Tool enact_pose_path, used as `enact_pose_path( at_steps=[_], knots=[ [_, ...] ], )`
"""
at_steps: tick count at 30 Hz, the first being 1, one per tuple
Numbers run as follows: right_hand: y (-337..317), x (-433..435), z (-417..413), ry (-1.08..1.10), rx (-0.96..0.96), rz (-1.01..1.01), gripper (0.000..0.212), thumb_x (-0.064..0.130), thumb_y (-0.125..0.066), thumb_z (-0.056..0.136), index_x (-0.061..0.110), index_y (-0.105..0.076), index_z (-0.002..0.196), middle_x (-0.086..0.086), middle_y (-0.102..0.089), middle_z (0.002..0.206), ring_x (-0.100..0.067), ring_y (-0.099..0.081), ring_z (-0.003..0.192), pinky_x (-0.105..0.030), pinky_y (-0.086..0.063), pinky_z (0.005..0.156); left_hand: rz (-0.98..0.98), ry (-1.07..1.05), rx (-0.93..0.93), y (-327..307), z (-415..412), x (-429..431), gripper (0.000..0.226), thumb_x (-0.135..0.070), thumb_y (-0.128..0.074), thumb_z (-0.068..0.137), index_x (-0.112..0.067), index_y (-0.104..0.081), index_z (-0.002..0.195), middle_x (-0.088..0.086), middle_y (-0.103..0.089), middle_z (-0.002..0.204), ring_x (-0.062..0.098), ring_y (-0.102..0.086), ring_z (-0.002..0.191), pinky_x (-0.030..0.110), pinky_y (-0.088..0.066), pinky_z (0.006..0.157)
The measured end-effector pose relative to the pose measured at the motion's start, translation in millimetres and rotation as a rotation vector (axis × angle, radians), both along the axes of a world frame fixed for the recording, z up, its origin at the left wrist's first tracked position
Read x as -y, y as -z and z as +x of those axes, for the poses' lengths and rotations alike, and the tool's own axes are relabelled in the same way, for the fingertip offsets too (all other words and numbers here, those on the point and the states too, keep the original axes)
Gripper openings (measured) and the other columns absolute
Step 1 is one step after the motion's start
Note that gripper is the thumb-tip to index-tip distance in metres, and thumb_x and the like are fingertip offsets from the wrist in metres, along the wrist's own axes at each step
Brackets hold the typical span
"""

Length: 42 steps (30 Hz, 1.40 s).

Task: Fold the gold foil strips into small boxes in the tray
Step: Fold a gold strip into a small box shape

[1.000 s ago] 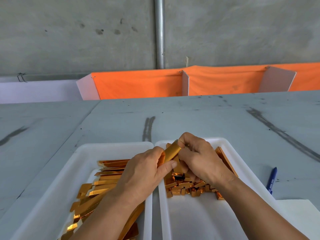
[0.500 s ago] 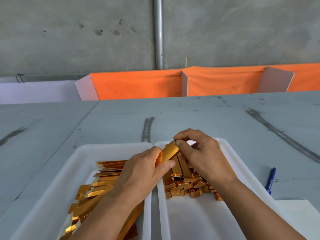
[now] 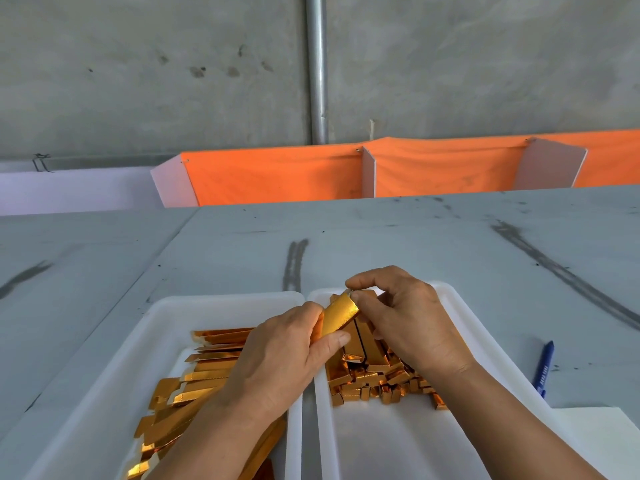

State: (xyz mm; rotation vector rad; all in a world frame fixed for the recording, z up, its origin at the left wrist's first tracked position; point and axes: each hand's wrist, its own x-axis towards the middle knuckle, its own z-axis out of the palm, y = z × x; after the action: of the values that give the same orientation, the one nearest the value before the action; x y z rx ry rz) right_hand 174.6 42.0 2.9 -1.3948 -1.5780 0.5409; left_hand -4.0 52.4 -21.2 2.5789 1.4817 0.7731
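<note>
Working at a scuffed grey surface (image 3: 415,244) against a bare concrete wall (image 3: 138,64), with an orange cloth (image 3: 277,178) stretched along the far edge.

Holding one gold foil strip (image 3: 338,315) in the air, just above the gap between two white trays and already curled into a box-like sleeve. Gripping its near end with the left hand (image 3: 277,355), thumb pressing along the lower edge. Pinching its far end with the right hand (image 3: 405,320), thumb and forefinger closing on the tip. Probably tucking or creasing an end flap, judging by that pinch, though the flap itself is too small to make out.

Hovering over the far part of the right tray (image 3: 460,320), above a heap of folded boxes (image 3: 374,379) piled in its far half, with the near half showing bare white.

Leaving a thick stack of flat strips (image 3: 207,375) in the left tray (image 3: 166,327), partly hidden under the left forearm.

Seeming somewhere in the middle of the job: many boxes done, one in hand, and a comparable pile of flat strips waiting.

Ignoring a blue pen (image 3: 543,368) and a white sheet (image 3: 606,441) lying on the surface beside the right tray.
</note>
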Motion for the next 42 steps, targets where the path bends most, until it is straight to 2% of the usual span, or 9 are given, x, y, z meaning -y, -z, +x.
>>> enact_pose_path(
  at_steps=[9,12,15,17,20,24,29,39,42],
  knots=[
    [4.4,-5.5,2.1,0.042,0.075,0.146,0.010,0.023,-0.074,0.088,0.032,-0.076,0.088,0.017,-0.059,0.108,0.000,-0.060,0.086,-0.015,-0.051,0.071,-0.019,0.001,-0.013,-1.4,0.7,0.2,0.040,-0.075,-0.022,0.079,-0.041,-0.030,0.098,-0.020,-0.040,0.077,0.001,-0.050,0.072,0.009,-0.034,0.060],
    [1.6,-4.4,0.6,0.037,0.020,0.079,0.013,0.023,-0.071,0.090,0.035,-0.073,0.084,0.017,-0.063,0.097,-0.004,-0.063,0.078,-0.021,-0.055,0.068,-0.021,0.006,0.000,-2.3,0.0,1.9,0.038,-0.074,-0.023,0.080,-0.040,-0.031,0.095,-0.020,-0.041,0.076,-0.001,-0.050,0.070,0.009,-0.033,0.058],
    [-0.8,-2.8,0.3,0.013,-0.081,-0.055,0.014,0.028,-0.066,0.093,0.037,-0.071,0.084,0.010,-0.068,0.075,-0.003,-0.064,0.059,-0.016,-0.049,0.054,-0.017,0.005,0.018,-2.6,0.0,1.8,0.038,-0.073,-0.023,0.081,-0.038,-0.032,0.091,-0.016,-0.043,0.074,0.000,-0.050,0.069,0.010,-0.034,0.057],
    [-2.6,0.0,-0.4,-0.030,-0.182,-0.110,0.013,0.030,-0.063,0.095,0.033,-0.074,0.088,0.006,-0.070,0.072,-0.005,-0.063,0.051,-0.012,-0.044,0.049,-0.015,-0.003,0.037,-2.3,0.3,1.5,0.038,-0.073,-0.023,0.080,-0.037,-0.033,0.089,-0.015,-0.043,0.072,0.001,-0.049,0.067,0.011,-0.031,0.055],
    [-5.0,3.4,-5.2,-0.095,-0.330,-0.147,0.019,0.034,-0.062,0.095,0.033,-0.079,0.087,0.004,-0.074,0.080,-0.012,-0.065,0.051,-0.013,-0.049,0.055,0.004,-0.024,0.073,-1.6,-0.3,0.5,0.042,-0.074,-0.021,0.078,-0.036,-0.034,0.086,-0.013,-0.042,0.068,0.002,-0.048,0.064,0.012,-0.029,0.053],
    [-1.3,1.6,-9.9,-0.143,-0.378,-0.188,0.016,0.033,-0.064,0.094,0.030,-0.079,0.100,0.008,-0.075,0.102,-0.031,-0.072,0.069,-0.031,-0.058,0.070,0.008,-0.063,0.116,1.0,-0.7,-1.0,0.045,-0.076,-0.020,0.077,-0.035,-0.037,0.086,-0.012,-0.045,0.068,0.003,-0.051,0.064,0.012,-0.033,0.053],
    [1.3,2.5,-11.1,-0.151,-0.413,-0.224,0.018,0.031,-0.065,0.094,0.033,-0.072,0.110,0.003,-0.076,0.081,-0.013,-0.064,0.053,-0.025,-0.055,0.069,0.000,-0.064,0.170,2.3,1.1,-0.8,0.045,-0.075,-0.024,0.080,-0.032,-0.037,0.079,-0.009,-0.047,0.065,0.006,-0.052,0.059,0.015,-0.037,0.049],
    [2.8,4.4,-13.7,-0.154,-0.409,-0.183,0.023,0.028,-0.063,0.096,0.040,-0.069,0.114,0.004,-0.075,0.075,-0.011,-0.060,0.048,-0.022,-0.058,0.065,-0.032,-0.070,0.219,1.3,3.5,-0.4,0.049,-0.077,-0.025,0.077,-0.030,-0.039,0.079,-0.004,-0.053,0.065,0.009,-0.057,0.059,0.026,-0.050,0.051],
    [2.2,4.0,-14.0,-0.150,-0.438,-0.193,0.020,0.027,-0.065,0.095,0.039,-0.071,0.109,0.001,-0.075,0.075,-0.010,-0.059,0.047,-0.021,-0.057,0.064,-0.010,-0.071,0.201,2.1,3.4,-0.5,0.048,-0.077,-0.025,0.078,-0.031,-0.039,0.080,-0.007,-0.051,0.064,0.008,-0.056,0.058,0.022,-0.048,0.050]
  ],
)
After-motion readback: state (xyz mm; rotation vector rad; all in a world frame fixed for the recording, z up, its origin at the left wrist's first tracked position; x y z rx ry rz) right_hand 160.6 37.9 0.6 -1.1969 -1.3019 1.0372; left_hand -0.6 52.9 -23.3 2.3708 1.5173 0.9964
